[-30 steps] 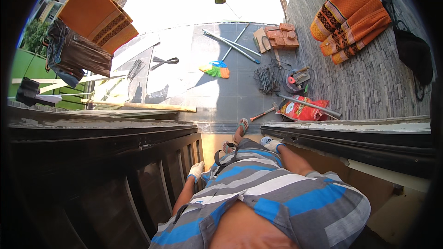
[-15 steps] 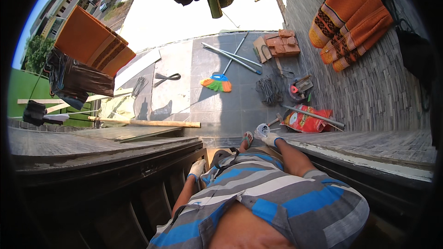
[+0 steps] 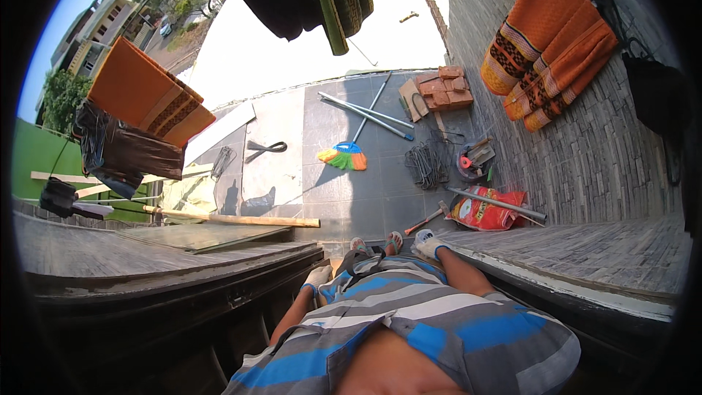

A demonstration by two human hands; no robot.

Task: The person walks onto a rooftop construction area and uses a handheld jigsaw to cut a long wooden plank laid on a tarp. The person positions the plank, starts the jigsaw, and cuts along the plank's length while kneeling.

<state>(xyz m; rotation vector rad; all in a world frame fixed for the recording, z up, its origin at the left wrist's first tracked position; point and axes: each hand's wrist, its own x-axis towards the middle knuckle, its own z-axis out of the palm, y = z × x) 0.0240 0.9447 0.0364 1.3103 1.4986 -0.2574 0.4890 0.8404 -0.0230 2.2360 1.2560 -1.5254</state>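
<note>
My right hand (image 3: 428, 248), in a whitish work glove with a blue cuff, is closed around a clear plastic container (image 3: 423, 235), seen mostly from above. Its exact kind is hard to make out. Just beyond it, a hammer (image 3: 427, 219) with a reddish handle lies on the tiles. My left hand (image 3: 319, 276), gloved the same way, hangs low by the edge of the dark door (image 3: 241, 296); its fingers are too unclear to read. Between the hands my sandalled feet (image 3: 393, 242) show on the floor.
A colourful broom (image 3: 344, 156) and metal poles (image 3: 373, 113) lie ahead. Bricks (image 3: 444, 89), coiled wire (image 3: 426, 166), a bucket of tools (image 3: 474, 161) and a red sack (image 3: 488, 209) line the right wall. A wooden pole (image 3: 241, 219) crosses the left; orange cloths (image 3: 150, 91) hang.
I have moved slightly, and the view has tilted so the floor things sit lower. Both sandalled feet now show, and the container in my right hand has turned and come nearer my body.
</note>
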